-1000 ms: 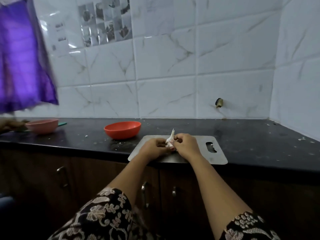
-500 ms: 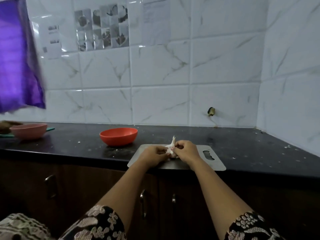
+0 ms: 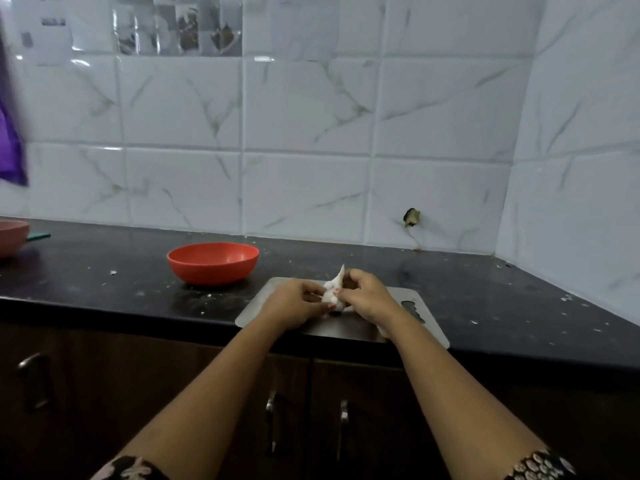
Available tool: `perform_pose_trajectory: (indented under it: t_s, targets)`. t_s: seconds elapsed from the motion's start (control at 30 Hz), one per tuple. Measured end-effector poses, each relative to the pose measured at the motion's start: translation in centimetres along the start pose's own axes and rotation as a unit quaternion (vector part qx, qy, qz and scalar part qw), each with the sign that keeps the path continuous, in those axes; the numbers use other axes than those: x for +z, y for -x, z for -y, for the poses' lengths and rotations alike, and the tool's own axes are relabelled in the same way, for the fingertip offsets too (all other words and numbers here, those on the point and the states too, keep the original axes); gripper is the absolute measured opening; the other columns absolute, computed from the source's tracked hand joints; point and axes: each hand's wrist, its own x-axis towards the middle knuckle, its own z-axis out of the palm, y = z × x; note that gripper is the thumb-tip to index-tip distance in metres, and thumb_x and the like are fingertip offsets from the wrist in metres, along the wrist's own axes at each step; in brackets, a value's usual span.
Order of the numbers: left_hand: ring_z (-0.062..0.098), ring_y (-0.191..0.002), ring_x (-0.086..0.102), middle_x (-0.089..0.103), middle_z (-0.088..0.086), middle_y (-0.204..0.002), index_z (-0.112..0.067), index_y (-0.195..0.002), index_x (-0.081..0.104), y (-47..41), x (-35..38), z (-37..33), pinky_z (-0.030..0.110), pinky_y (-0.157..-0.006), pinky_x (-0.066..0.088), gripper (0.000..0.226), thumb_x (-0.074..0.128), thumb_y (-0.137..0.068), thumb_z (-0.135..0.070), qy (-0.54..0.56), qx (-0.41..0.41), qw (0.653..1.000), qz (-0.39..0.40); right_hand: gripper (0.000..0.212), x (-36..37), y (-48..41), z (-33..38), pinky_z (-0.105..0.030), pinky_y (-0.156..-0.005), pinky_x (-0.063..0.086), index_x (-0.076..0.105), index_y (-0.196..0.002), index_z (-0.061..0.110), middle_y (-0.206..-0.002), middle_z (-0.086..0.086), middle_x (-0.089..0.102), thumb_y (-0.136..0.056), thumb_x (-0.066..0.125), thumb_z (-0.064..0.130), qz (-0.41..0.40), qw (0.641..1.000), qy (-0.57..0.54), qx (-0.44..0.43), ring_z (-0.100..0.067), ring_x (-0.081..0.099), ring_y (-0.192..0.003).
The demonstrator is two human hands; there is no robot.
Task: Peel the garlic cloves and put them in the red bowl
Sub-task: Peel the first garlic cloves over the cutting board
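Garlic (image 3: 333, 289) over steel board (image 3: 427, 323) on black counter (image 3: 104, 289), white-tiled walls (image 3: 311, 116).

Garlic (image 3: 333, 289): mostly covered by the fingers of left hand (image 3: 294, 303) and right hand (image 3: 367, 296). Only a white papery tip and a patch of the body show. Clove count and how much skin is off: cannot tell.
Board (image 3: 431, 327): middle hidden under both hands and forearms.
Red bowl (image 3: 211, 271): near inner wall hidden behind its own rim.
Far left: pink bowl (image 3: 12, 237) cut by the edge. Green item (image 3: 38, 236) partly behind it, kind unclear.
Purple cloth (image 3: 12, 147): cut by the left edge, blurred.
Patterned tile (image 3: 180, 29): cut at the top, smeared.
Dark object (image 3: 411, 217) on the far wall: too small to name.
Specks (image 3: 112, 272) on the counter (image 3: 485, 299): unidentifiable.
Sleeves (image 3: 128, 471): cut by the bottom edge.
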Motion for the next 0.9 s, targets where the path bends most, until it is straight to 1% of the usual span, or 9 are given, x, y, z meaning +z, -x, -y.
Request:
perform_pose_trajectory:
  t_s: [0.07,0.13,0.23,0.3,0.37,0.5,0.67,0.77,0.9]
  targets:
    - [0.012,-0.091,0.069,0.074,-0.001,-0.094,-0.017,-0.102,0.072,-0.7,-0.4,0.1,0.028,-0.085,0.052,0.022,0.077,-0.080,-0.022,-0.019,-0.004,1.000,0.010,0.012,-0.3,-0.5,-0.2,-0.030,-0.076,0.057,0.065,-0.100,0.015,-0.101,-0.007,0.070,-0.090,0.063,0.009,0.002,1.000,-0.002,-0.003,-0.021,0.067,-0.094]
    - [0.012,-0.094,0.069,0.075,0.001,-0.096,-0.015,-0.102,0.072,-1.4,-0.6,0.2,0.019,-0.081,0.050,0.023,0.078,-0.080,-0.020,-0.031,-0.004,0.999,0.023,0.009,-0.7,-0.9,-0.5,-0.024,-0.061,0.051,0.064,-0.096,0.015,-0.100,-0.009,0.069,-0.091,0.062,0.008,0.006,1.000,-0.008,-0.005,-0.017,0.065,-0.083]
    - [-0.009,-0.072,0.064,0.072,-0.003,-0.087,-0.009,-0.107,0.069,-2.5,-0.6,-0.4,0.001,-0.062,0.042,0.027,0.076,-0.081,-0.012,-0.039,0.006,0.998,0.055,0.014,-1.2,-1.4,-0.9,-0.020,-0.052,0.047,0.062,-0.090,0.019,-0.091,-0.007,0.066,-0.091,0.061,0.005,0.008,1.000,-0.022,-0.014,-0.010,0.059,-0.069]
    - [-0.019,-0.059,0.057,0.066,-0.011,-0.079,-0.011,-0.110,0.068,-3.1,-0.5,-0.8,-0.003,-0.059,0.038,0.027,0.073,-0.083,-0.008,-0.036,0.021,0.995,0.091,0.015,-1.5,-1.7,-1.2,-0.022,-0.052,0.048,0.062,-0.091,0.018,-0.088,-0.007,0.064,-0.091,0.061,0.004,0.005,0.999,-0.032,-0.016,-0.010,0.059,-0.068]
    - [-0.023,-0.058,0.054,0.063,-0.017,-0.077,-0.017,-0.112,0.067,-3.4,-0.5,-0.6,-0.003,-0.060,0.036,0.027,0.071,-0.085,-0.011,-0.043,0.040,0.992,0.112,0.011,-1.7,-2.0,-1.4,-0.024,-0.051,0.049,0.063,-0.093,0.016,-0.088,-0.009,0.065,-0.091,0.061,0.006,0.009,0.999,-0.031,-0.020,-0.013,0.061,-0.070]
    - [-0.011,-0.058,0.057,0.067,-0.014,-0.070,-0.022,-0.096,0.073,-3.6,-0.5,0.3,0.003,-0.058,0.038,0.009,0.066,-0.090,-0.025,-0.039,0.057,0.994,0.087,0.003,-1.2,-3.3,-1.4,-0.026,-0.051,0.050,0.065,-0.094,0.014,-0.093,-0.013,0.068,-0.094,0.062,0.015,0.039,0.998,-0.035,-0.022,-0.014,0.063,-0.072]
    - [0.011,-0.076,0.068,0.075,-0.004,-0.079,-0.028,-0.086,0.077,-4.2,-0.9,1.7,0.033,-0.082,0.050,0.017,0.072,-0.079,-0.044,0.010,0.027,0.999,0.046,0.010,-0.3,-4.9,-1.5,-0.023,-0.049,0.050,0.066,-0.096,0.009,-0.080,-0.005,0.063,-0.095,0.061,0.017,0.051,0.997,-0.045,-0.035,-0.007,0.058,-0.061]
    - [0.017,-0.078,0.068,0.076,0.005,-0.082,-0.024,-0.081,0.077,-3.9,-0.9,1.7,0.038,-0.085,0.050,0.005,0.076,-0.081,-0.029,0.045,0.030,0.999,-0.001,0.011,0.1,-5.4,-1.8,-0.026,-0.046,0.050,0.064,-0.094,0.003,-0.074,-0.009,0.060,-0.095,0.060,0.014,0.044,0.997,-0.034,-0.053,-0.010,0.057,-0.058]
    - [0.013,-0.080,0.070,0.075,0.006,-0.081,-0.021,-0.073,0.075,-4.0,-0.5,1.0,0.031,-0.085,0.055,0.010,0.078,-0.079,-0.013,0.035,0.023,0.998,-0.057,0.011,0.0,-5.0,-1.9,-0.037,-0.051,0.055,0.062,-0.090,0.001,-0.066,-0.010,0.059,-0.094,0.060,0.011,0.009,0.994,0.011,-0.112,-0.011,0.059,-0.053]
